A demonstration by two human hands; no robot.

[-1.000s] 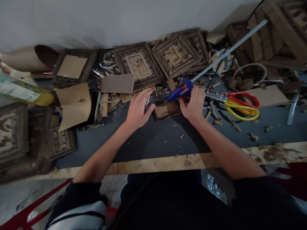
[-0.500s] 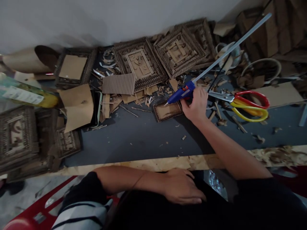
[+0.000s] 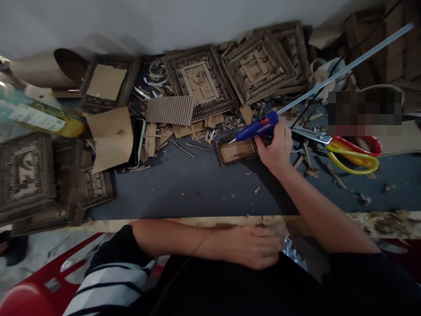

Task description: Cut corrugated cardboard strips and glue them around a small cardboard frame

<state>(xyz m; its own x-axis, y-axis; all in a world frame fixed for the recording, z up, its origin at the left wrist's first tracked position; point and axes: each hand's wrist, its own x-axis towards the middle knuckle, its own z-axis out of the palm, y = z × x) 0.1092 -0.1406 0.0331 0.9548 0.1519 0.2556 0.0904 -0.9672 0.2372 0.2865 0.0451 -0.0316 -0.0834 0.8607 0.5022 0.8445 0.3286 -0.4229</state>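
Note:
My right hand (image 3: 278, 147) is closed around the handle of a blue hot glue gun (image 3: 259, 127), whose nozzle points left and down over a small rectangular cardboard frame (image 3: 237, 157). A long translucent glue stick (image 3: 348, 68) sticks out of the gun's back end. The small frame lies on the dark table surface and has a dark braided border. My left hand (image 3: 253, 246) rests palm down in front of my body, by the table's near edge. Its fingers lie loosely stretched side by side, and I see nothing in them.
Scissors (image 3: 353, 153) with red and yellow handles lie right of my right hand. Large ornate cardboard frames (image 3: 200, 83) lean along the wall. Cardboard scraps litter the table. At left are a bottle (image 3: 42, 118), a cardboard sheet (image 3: 112, 138) and stacked frames (image 3: 28, 175).
My left hand has risen slightly toward the table edge, its fingers drawn closer together. The view has shifted, so the table items appear further right. My right hand keeps the glue gun over the small frame.

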